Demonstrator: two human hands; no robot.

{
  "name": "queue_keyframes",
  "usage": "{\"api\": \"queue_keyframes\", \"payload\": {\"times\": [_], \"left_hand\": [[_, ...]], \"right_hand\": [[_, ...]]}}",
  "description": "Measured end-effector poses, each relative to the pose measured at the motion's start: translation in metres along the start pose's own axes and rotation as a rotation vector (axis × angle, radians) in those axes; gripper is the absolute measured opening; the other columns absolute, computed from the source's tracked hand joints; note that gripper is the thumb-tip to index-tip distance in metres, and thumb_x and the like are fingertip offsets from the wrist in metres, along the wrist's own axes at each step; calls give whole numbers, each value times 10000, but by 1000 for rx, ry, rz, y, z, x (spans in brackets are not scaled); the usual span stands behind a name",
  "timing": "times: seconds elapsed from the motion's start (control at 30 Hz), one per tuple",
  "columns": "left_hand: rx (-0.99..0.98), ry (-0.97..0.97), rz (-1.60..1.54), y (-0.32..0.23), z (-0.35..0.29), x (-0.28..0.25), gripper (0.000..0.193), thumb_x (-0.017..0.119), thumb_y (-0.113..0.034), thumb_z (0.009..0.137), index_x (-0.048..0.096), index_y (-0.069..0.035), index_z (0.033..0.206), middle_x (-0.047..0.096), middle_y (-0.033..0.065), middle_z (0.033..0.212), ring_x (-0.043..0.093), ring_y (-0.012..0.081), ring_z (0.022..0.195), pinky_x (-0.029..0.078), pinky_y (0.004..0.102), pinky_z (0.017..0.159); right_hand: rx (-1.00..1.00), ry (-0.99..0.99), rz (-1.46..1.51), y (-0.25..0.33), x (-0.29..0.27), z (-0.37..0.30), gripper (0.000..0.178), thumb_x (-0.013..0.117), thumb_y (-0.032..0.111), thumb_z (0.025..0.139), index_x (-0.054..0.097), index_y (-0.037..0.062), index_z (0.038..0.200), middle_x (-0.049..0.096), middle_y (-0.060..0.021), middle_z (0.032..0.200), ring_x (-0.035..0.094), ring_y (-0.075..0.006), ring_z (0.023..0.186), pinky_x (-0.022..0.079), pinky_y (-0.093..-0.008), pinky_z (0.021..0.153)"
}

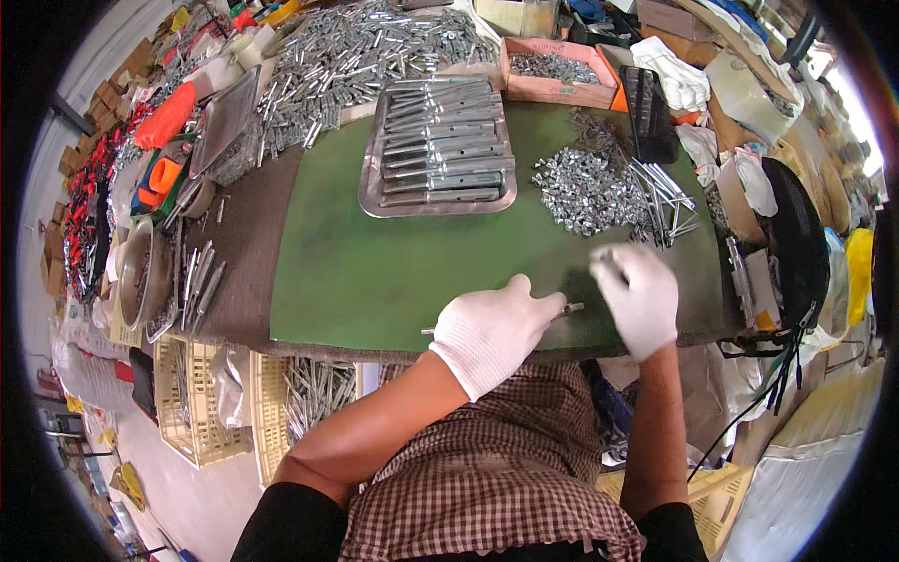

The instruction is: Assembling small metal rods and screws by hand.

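Observation:
My left hand [498, 335], in a white knit glove, is closed round a slim metal rod [573, 307]. One end sticks out past the fingertips, the other behind the wrist side. To its right, my gloved right hand [639, 298] hovers over the green mat [375, 281] with thumb and fingers pinched together. Whatever small piece they may hold is hidden and slightly blurred. Beyond that hand lie a heap of small shiny metal pieces [585, 192] and a bunch of thin metal pins [665, 201]. A metal tray [370, 201] at the mat's far side holds rows of silvery metal tubes [440, 150].
A large pile of metal parts [365, 56] covers the back of the table. Behind the small pieces stand a pink box [552, 89] and a black tray [651, 117]. At left are a metal bowl [140, 281] and loose rods [198, 286]. Cream crates [201, 421] stand below.

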State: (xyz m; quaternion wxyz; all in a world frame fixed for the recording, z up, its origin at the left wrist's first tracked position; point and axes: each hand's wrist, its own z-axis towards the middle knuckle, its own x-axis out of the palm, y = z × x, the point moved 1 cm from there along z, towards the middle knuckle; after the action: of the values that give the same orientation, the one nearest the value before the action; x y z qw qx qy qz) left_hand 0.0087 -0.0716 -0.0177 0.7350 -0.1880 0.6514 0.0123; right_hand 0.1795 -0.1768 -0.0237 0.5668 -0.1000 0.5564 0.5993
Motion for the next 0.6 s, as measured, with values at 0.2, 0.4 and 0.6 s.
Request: {"api": "queue_keyframes", "payload": {"times": [0.2,0.4,0.6], "left_hand": [[-20,67,5,-1,1,-3,228,539,-245,903,607,-202,1117,522,109,784,599,263,563,507,385,484],[-6,60,11,-1,0,-3,242,540,-240,900,604,-205,1131,521,103,781,599,254,561,506,369,487],[-6,20,19,0,-1,-1,225,548,-241,894,614,-207,1106,512,87,765,596,241,558,502,361,481]], "right_hand": [[58,74,-341,-13,16,33,169,667,231,816,662,72,872,612,-122,889,620,-327,808,489,-416,708],[122,73,-269,-17,12,19,176,662,241,817,652,75,873,608,-126,898,611,-336,828,482,-422,721],[66,136,-231,-10,8,22,147,655,220,810,651,95,888,615,-111,891,618,-322,831,489,-403,723]]}}
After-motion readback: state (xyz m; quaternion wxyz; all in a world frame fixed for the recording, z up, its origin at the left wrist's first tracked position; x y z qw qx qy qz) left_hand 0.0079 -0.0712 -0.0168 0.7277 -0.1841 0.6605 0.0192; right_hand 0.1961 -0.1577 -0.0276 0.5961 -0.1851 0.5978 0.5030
